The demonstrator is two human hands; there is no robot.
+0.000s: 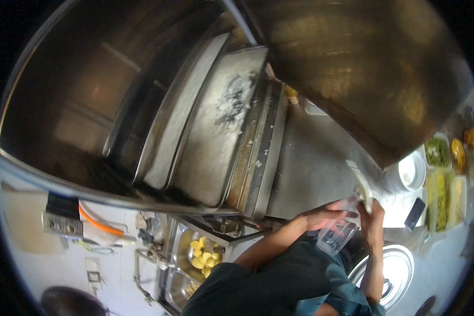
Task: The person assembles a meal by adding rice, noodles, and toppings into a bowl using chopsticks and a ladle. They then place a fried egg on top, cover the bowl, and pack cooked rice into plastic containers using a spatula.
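My left hand point(327, 215) grips a clear plastic container point(336, 238) by its side, holding it in front of my body with its open end facing up and to the right. Close beside it, my right hand point(373, 215) is closed around a pale, curved utensil point(361, 181). Its far end points up and away over the steel worktop point(310, 152), and its exact kind is hard to make out. The utensil's lower end is near the container's rim; I cannot tell whether they touch. What the container holds, if anything, is unclear.
Left stands a steel unit with trays of white material point(216, 121), one darkly speckled. A large steel panel point(353, 68) overhangs the worktop. At right are a white tub point(412, 171), a dark phone point(415, 214) and containers of green food point(441, 200). Sinks point(184, 253) hold yellow pieces.
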